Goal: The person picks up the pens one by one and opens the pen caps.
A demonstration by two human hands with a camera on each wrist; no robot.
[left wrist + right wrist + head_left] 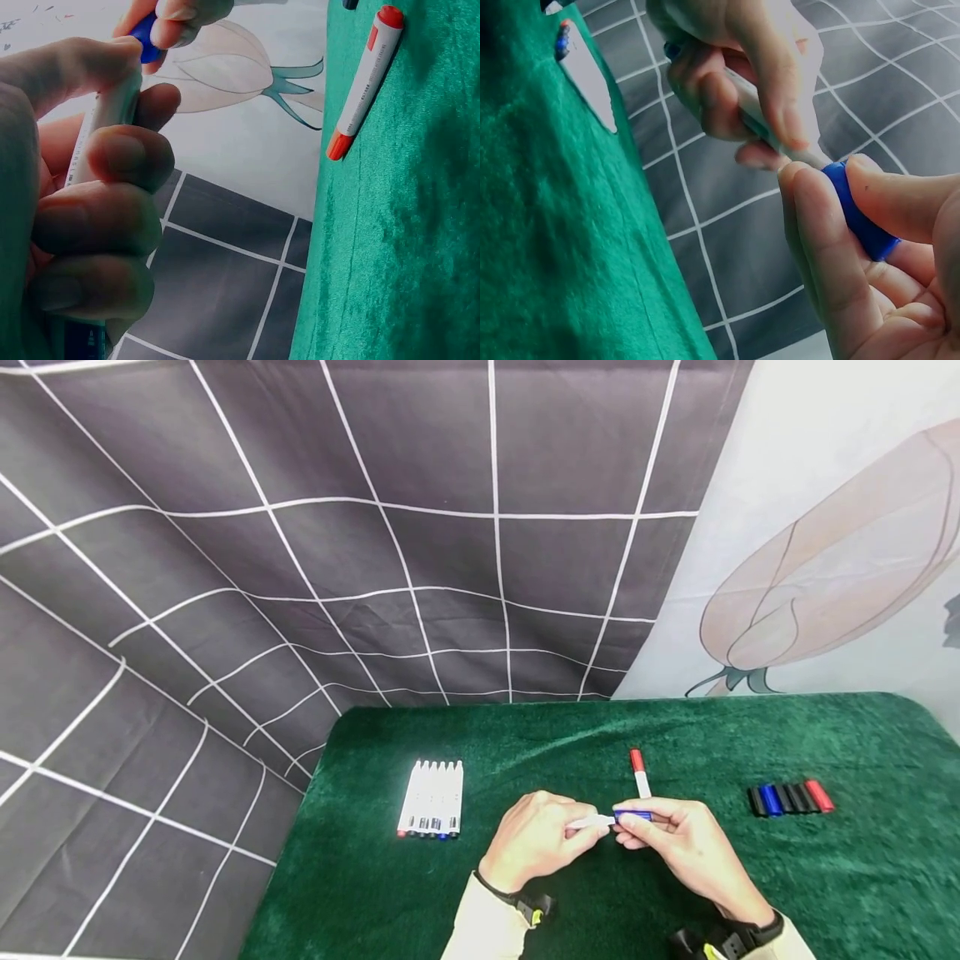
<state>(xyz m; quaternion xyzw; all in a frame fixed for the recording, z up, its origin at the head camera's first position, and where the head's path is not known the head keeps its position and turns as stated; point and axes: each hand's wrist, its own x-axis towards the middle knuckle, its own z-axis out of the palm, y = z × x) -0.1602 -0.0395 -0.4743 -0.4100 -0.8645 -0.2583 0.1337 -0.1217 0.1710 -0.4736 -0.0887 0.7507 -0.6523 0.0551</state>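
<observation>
My left hand (pixel 534 837) grips the white barrel of a whiteboard marker (pixel 112 112), its fingers curled round it. The marker's dark blue back end (pixel 673 51) sticks out behind that hand. A blue cap (pixel 859 214) is pinched between the thumb and fingers of my right hand (pixel 686 843). Cap and marker are in line, with the cap's mouth right at the narrow front of the barrel. Just beyond the right hand, a white marker with a red cap (pixel 637 762) lies on the green cloth; its whole length shows in the left wrist view.
On the left, several capless white markers (pixel 431 797) lie side by side on the green cloth (pixel 360 893). A row of loose caps (pixel 791 797), black, blue and red, lies at the right. Behind the table hangs a dark gridded curtain (pixel 450 552).
</observation>
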